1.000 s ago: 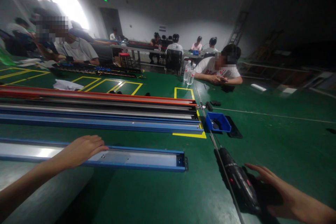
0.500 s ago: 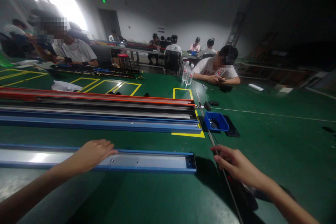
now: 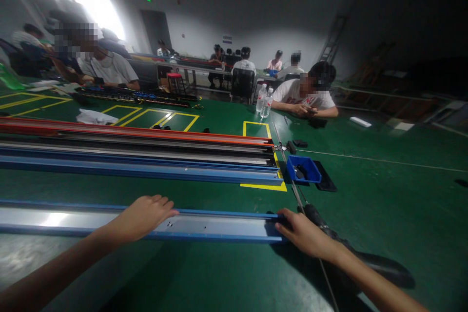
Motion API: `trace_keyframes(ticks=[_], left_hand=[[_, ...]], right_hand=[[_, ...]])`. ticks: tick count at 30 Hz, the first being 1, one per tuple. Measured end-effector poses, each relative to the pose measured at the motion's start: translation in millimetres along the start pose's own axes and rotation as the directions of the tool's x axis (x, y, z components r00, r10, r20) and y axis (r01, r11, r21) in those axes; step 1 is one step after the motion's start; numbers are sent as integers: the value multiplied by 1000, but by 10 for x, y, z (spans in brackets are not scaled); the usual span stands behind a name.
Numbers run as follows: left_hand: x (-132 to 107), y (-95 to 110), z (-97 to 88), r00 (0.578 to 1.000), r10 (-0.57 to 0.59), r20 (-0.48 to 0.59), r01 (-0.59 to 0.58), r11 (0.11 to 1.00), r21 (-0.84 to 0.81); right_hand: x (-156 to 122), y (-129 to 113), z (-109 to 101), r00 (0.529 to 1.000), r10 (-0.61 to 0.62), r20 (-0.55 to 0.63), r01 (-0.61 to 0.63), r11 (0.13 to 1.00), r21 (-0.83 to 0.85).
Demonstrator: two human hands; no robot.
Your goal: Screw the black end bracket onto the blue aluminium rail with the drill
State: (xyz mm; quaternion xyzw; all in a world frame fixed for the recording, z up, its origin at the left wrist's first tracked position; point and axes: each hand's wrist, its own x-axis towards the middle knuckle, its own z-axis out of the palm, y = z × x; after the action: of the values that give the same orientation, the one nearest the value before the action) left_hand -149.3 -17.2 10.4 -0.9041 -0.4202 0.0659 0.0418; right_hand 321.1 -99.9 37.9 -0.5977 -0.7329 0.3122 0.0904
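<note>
A long blue-edged metal channel point(image 3: 234, 226) with a silvery inner face lies along the near side of the green table. Over its far edge my left hand point(image 3: 148, 217) is curled, fingers together and gripping it. My right hand point(image 3: 302, 231) holds the channel's right end, thumb on the near side and fingers at the far corner; the end cap is mostly hidden by them. Behind and under the right forearm lies a black power screwdriver point(image 3: 318, 217) with a long thin bit, partly covered by the arm.
Orange, black and blue channels point(image 3: 219, 173) lie parallel farther back. A blue bin point(image 3: 303, 169) with dark parts stands beside a black flat object point(image 3: 326, 183). A cord point(image 3: 365, 157) crosses the table. Two water bottles point(image 3: 263, 102) stand near a seated person point(image 3: 314, 90); another person point(image 3: 106, 68) sits left.
My right hand has left the screwdriver and moved left onto the channel's end. The channel and my left hand on it have shifted slightly right.
</note>
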Motion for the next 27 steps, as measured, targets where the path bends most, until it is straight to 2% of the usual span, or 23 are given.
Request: trace_keyframes(ticks=[4,9,14,20,27], left_hand=[[62,92,3,999,38,-4,-38,995,88],[110,122,-46,999,51,-14,-50,997,63],[107,110,-66,998,53,-18,-52,997,54],[96,123,-77,999,45,-1,-45,998,33],[100,139,-27,992,88,-88,-88,996,9]], right_hand=[[31,128,-35,1000,28,9,-28,999,-28],[39,238,-48,1000,21,17,-21,1000,-2],[38,200,-63,999,29,33,-29,1000,2],[56,161,-94,999,-16,34,18,998,-57],[109,153,-197,990,27,136,-22,999,-38]])
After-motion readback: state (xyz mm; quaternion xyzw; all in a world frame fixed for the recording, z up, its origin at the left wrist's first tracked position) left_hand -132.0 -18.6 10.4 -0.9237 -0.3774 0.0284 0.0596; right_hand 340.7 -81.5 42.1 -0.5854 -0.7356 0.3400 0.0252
